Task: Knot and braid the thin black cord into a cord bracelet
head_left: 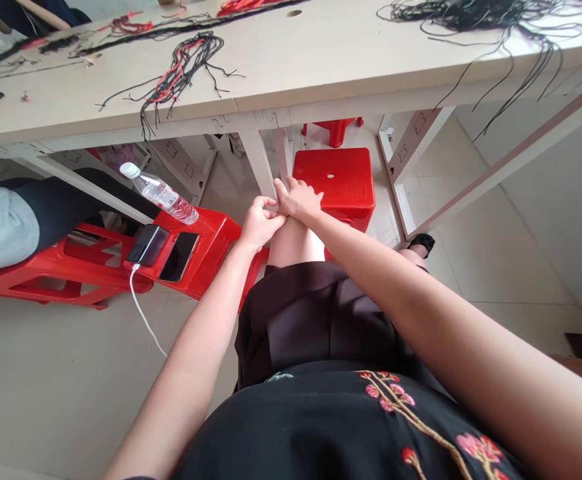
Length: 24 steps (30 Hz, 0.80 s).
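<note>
My left hand (261, 225) is at my raised knee (298, 245), its thumb and forefinger brought together beside my right hand. Whatever lies between those fingertips, if anything, is too small to make out. Palm down on the knee rests my right hand (298, 199), with its fingers stretched out and apart; what is under the palm is hidden. The two hands touch or nearly touch at the fingertips. Closest beyond them is a red plastic stool (333, 170) under the table.
On the table (291, 60) lie a bundle of black and red cords (183, 67) and a tangle of black cords (465, 13) hanging over the edge. Left, a red stool (211, 243) bears a water bottle (163, 193), a phone (179, 257) and a black power bank (147, 245). Someone sits beyond.
</note>
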Each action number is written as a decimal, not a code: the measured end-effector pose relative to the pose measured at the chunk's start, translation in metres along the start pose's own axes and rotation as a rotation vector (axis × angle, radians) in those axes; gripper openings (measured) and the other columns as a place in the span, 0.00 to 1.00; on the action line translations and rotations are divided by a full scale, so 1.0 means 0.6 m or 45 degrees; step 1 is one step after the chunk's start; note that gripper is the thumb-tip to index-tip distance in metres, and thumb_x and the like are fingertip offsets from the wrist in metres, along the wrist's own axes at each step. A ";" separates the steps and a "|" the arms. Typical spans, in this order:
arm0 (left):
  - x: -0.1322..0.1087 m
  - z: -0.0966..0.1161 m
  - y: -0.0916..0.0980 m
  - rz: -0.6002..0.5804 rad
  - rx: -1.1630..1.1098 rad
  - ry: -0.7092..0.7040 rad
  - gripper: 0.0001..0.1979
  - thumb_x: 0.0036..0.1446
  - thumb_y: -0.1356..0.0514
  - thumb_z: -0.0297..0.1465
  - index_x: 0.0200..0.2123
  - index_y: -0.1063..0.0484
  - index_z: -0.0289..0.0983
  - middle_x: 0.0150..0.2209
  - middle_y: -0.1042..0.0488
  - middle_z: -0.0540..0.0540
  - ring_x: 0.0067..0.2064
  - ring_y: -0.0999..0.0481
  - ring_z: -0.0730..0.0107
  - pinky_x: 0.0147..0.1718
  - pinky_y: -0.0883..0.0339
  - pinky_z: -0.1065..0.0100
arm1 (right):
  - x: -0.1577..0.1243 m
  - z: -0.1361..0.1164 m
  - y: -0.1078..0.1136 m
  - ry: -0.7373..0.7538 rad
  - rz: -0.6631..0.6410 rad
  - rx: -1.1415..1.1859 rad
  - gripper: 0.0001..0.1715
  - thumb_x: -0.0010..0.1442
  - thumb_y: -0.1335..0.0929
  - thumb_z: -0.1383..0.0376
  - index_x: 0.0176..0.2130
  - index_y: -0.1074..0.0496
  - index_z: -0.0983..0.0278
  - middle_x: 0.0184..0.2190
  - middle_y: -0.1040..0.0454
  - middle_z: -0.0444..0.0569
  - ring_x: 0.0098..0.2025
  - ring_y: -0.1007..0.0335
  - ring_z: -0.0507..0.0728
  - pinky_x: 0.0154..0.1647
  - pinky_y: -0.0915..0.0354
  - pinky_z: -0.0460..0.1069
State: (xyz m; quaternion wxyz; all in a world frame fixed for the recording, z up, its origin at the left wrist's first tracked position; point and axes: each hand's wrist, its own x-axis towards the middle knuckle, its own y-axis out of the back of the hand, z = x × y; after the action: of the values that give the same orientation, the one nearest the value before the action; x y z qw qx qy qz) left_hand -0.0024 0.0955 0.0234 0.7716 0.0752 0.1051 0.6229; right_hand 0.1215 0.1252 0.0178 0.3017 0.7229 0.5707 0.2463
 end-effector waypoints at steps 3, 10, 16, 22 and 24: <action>-0.012 0.017 0.003 0.019 -0.337 0.137 0.17 0.40 0.38 0.23 0.34 0.41 0.39 0.20 0.33 0.56 0.21 0.34 0.80 0.22 0.43 0.75 | -0.024 0.042 0.023 0.036 0.034 0.492 0.35 0.62 0.54 0.48 0.44 0.32 0.64 0.43 0.29 0.52 0.47 0.34 0.59 0.49 0.40 0.56; -0.049 0.119 -0.001 -0.099 -0.914 0.321 0.11 0.43 0.39 0.23 0.30 0.39 0.38 0.23 0.34 0.56 0.24 0.32 0.83 0.24 0.40 0.77 | -0.152 0.087 0.052 0.121 -0.003 1.097 0.21 0.53 0.34 0.52 0.40 0.31 0.64 0.40 0.26 0.52 0.45 0.31 0.57 0.46 0.36 0.52; -0.067 0.222 -0.029 -0.085 -0.947 0.139 0.05 0.49 0.42 0.24 0.27 0.37 0.38 0.25 0.33 0.54 0.27 0.31 0.81 0.29 0.36 0.74 | -0.180 -0.018 0.124 0.463 -0.194 1.313 0.34 0.51 0.31 0.53 0.55 0.41 0.54 0.37 0.27 0.46 0.36 0.28 0.54 0.35 0.31 0.50; -0.087 0.288 -0.007 -0.019 -0.773 -0.050 0.05 0.53 0.45 0.30 0.25 0.37 0.38 0.28 0.32 0.50 0.36 0.29 0.74 0.30 0.36 0.71 | -0.243 0.027 0.221 0.403 -0.129 0.930 0.12 0.55 0.35 0.53 0.34 0.26 0.56 0.27 0.27 0.47 0.30 0.30 0.55 0.28 0.34 0.50; -0.095 0.297 0.001 -0.024 -0.722 -0.089 0.07 0.53 0.45 0.32 0.24 0.37 0.38 0.29 0.32 0.49 0.38 0.29 0.72 0.30 0.36 0.70 | -0.265 0.076 0.257 0.341 -0.089 0.844 0.11 0.53 0.34 0.52 0.32 0.25 0.53 0.31 0.25 0.51 0.33 0.28 0.57 0.29 0.34 0.51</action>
State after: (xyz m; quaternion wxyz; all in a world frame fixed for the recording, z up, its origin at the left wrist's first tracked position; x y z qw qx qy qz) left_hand 0.0311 0.0424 0.1999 0.7707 -0.1230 -0.0993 0.6172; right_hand 0.2216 -0.0621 0.0948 -0.0182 0.7228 0.6785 0.1299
